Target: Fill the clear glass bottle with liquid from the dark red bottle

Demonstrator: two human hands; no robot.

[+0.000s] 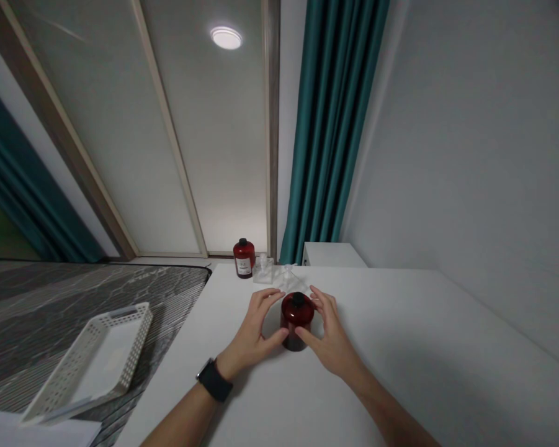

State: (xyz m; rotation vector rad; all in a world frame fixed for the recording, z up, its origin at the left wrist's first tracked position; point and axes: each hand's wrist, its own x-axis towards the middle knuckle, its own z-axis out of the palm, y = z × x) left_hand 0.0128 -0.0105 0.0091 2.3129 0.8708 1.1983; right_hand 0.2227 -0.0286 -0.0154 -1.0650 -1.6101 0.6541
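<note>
A dark red bottle (294, 338) with a black cap stands upright on the white table (270, 403), between my two hands. My left hand (258, 323), with a black watch (214, 379) on the wrist, curves around its left side, fingers spread and thumb at the bottle's edge. From the other side my right hand (330, 335) curves round, fingers apart, thumb in front of the bottle. Whether the fingertips touch the glass I cannot tell. Just behind lies a clear, transparent item (289, 279), partly hidden by the hands and bottle.
At the table's far left corner stands another red bottle (244, 256) with a white label, beside a clear square-looking object (263, 270). A white perforated basket (142, 323) sits lower at left, near white paper (41, 431). Behind are a white cabinet (332, 254) and teal curtain (332, 124).
</note>
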